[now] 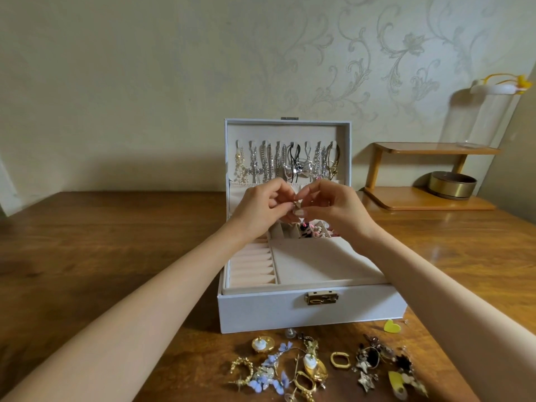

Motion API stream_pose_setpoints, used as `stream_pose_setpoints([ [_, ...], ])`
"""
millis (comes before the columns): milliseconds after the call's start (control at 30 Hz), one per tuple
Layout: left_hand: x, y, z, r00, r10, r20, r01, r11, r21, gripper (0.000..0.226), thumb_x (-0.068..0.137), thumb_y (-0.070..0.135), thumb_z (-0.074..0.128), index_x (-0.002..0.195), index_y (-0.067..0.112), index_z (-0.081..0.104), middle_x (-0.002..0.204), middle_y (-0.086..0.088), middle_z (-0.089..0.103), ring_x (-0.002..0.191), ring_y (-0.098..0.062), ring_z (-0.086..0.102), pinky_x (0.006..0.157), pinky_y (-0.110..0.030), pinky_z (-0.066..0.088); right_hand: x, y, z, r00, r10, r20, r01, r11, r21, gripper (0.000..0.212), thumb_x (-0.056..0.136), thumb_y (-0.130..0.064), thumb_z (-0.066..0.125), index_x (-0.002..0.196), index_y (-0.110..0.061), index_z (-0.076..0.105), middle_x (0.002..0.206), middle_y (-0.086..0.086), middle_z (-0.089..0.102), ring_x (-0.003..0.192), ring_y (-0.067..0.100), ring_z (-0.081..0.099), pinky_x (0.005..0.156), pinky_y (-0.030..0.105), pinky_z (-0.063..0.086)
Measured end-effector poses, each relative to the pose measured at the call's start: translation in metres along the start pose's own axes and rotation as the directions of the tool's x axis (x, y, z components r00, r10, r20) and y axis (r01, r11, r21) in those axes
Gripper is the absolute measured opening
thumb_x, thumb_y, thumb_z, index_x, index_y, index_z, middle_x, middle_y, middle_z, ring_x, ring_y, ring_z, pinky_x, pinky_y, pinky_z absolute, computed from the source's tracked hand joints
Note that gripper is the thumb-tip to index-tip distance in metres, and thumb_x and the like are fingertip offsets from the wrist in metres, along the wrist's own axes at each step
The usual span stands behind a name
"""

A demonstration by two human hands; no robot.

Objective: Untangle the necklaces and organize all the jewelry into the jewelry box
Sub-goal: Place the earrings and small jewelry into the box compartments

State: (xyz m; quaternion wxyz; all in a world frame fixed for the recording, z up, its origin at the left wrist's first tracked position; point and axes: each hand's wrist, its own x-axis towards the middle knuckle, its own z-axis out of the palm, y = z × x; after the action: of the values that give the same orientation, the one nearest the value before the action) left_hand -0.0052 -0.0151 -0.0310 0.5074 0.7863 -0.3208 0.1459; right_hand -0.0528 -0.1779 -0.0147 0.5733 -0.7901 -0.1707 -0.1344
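Note:
A white jewelry box (261, 311) stands open on the wooden table (101, 242), several necklaces (287, 162) hanging from hooks inside its lid. Above the box's back compartments, my left hand (261, 204) and my right hand (333, 206) meet fingertip to fingertip and pinch a small gold piece of jewelry (296, 206) between them. Its exact shape is hidden by my fingers. Small colourful items (313, 230) lie in the back compartments. The ring rolls (252, 265) and the large front compartment (322, 262) hold nothing.
Loose earrings lie on the table in front of the box: gold hoops (242, 369), blue butterfly pieces (269, 372), a gold oval ring (338, 359), dark star pieces (374, 361), a yellow heart (391, 326). A wooden shelf (429, 198) with a brass bowl (452, 185) stands at the back right.

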Motion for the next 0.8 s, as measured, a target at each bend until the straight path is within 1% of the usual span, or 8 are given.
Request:
stream_pose_setpoints([
  [67,0.000,0.001,0.000,0.999,-0.035,0.018,0.036,0.997,-0.066,0.021,0.084,-0.006,0.063,0.085,0.014,0.056,0.083,-0.015,0.067,0.071,-0.026,0.071,0.071,-0.039,0.060,0.000,0.000,0.001,1.000,-0.023,-0.011,0.023,0.999,-0.040,0.022,0.074,0.008,0.073,0.086,-0.008,0.064,0.076,0.009,0.062,0.063,0.011,0.060,0.062,0.022,0.051],
  [167,-0.001,0.003,0.000,0.998,-0.058,0.019,0.060,0.994,-0.095,0.018,0.083,-0.006,0.063,0.086,0.010,0.056,0.083,-0.018,0.068,0.069,-0.027,0.071,0.069,-0.040,0.060,-0.001,-0.001,0.002,0.999,-0.042,-0.018,0.040,0.996,-0.085,0.021,0.074,0.003,0.075,0.085,-0.011,0.065,0.077,0.004,0.064,0.057,0.004,0.059,0.051,0.015,0.046],
  [267,-0.001,0.004,-0.002,0.997,-0.079,0.017,0.081,0.987,-0.138,0.013,0.084,-0.005,0.063,0.090,0.005,0.057,0.086,-0.020,0.068,0.071,-0.028,0.071,0.069,-0.040,0.060,-0.002,0.001,0.004,0.993,-0.113,-0.028,0.107,0.980,-0.166,0.020,0.076,0.000,0.075,0.084,-0.016,0.067,0.081,0.001,0.067,0.066,0.013,0.062,0.064,0.028,0.052],
  [400,-0.002,0.006,-0.002,0.988,-0.108,0.108,0.132,0.962,-0.240,0.015,0.087,-0.006,0.058,0.102,-0.004,0.057,0.091,-0.022,0.067,0.081,-0.030,0.070,0.076,-0.036,0.058,0.000,0.005,0.005,0.969,-0.234,-0.077,0.194,0.918,-0.345,0.015,0.075,-0.001,0.075,0.086,-0.009,0.071,0.080,-0.005,0.061,0.064,0.000,0.057,0.064,0.013,0.049],
  [500,-0.002,0.007,-0.004,0.982,-0.118,0.147,0.152,0.958,-0.245,0.018,0.086,-0.001,0.062,0.103,-0.002,0.059,0.097,-0.023,0.066,0.089,-0.031,0.068,0.081,-0.036,0.057,0.003,0.008,0.005,0.958,-0.279,-0.072,0.221,0.872,-0.438,0.017,0.069,0.000,0.079,0.083,-0.004,0.071,0.080,-0.003,0.056,0.063,-0.001,0.053,0.062,0.007,0.043],
  [600,-0.001,0.007,-0.003,0.985,-0.113,0.131,0.141,0.963,-0.232,0.018,0.082,-0.001,0.065,0.100,0.000,0.061,0.094,-0.018,0.065,0.085,-0.027,0.067,0.076,-0.032,0.058,0.003,0.009,0.005,0.952,-0.299,-0.064,0.241,0.862,-0.446,0.017,0.068,-0.001,0.080,0.084,-0.002,0.072,0.081,0.002,0.058,0.066,0.007,0.056,0.062,0.012,0.046],
  [700,0.000,0.006,-0.003,0.986,-0.118,0.120,0.142,0.968,-0.209,0.019,0.082,0.000,0.067,0.100,0.002,0.061,0.097,-0.013,0.065,0.086,-0.027,0.068,0.077,-0.033,0.058,0.001,0.007,0.002,0.957,-0.278,-0.090,0.221,0.890,-0.398,0.019,0.070,-0.001,0.078,0.088,-0.002,0.073,0.078,0.003,0.062,0.068,0.022,0.064,0.067,0.025,0.054],
  [800,0.000,0.006,-0.004,0.986,-0.118,0.115,0.139,0.972,-0.189,0.024,0.082,0.001,0.067,0.104,0.002,0.060,0.098,-0.013,0.066,0.086,-0.018,0.067,0.079,-0.024,0.056,-0.001,0.006,0.001,0.972,-0.218,-0.087,0.183,0.936,-0.302,0.023,0.070,0.009,0.074,0.091,0.001,0.073,0.073,-0.001,0.063,0.059,0.004,0.064,0.060,0.012,0.050],
])
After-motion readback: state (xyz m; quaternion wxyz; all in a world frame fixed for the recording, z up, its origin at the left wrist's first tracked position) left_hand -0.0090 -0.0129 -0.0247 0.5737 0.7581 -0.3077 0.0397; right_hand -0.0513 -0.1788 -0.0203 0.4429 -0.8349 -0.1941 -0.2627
